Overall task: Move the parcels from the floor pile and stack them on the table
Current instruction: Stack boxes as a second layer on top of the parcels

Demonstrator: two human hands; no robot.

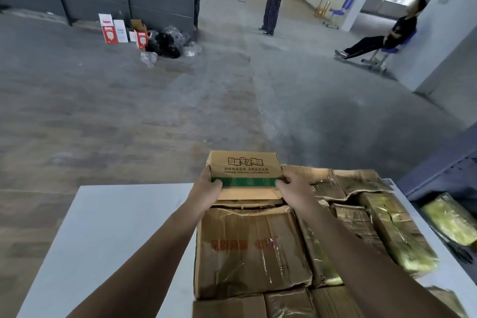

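both hands on the small box (244, 168) rn, left hand (206, 190) and right hand (294, 184) gripping its two ends, over the far edge of the parcel stack (253, 248) on the table (108, 235); table's left half is bare, parcels crowd its right edge, lots of floor (154, 111) beyond

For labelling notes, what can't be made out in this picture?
Head view:
Underside of the small carton: hidden by the carton itself.
Fingers of left hand and right hand: partly behind the carton.
Red print on the large box: blurred under tape.
Near edge of the table: cut off at frame bottom.
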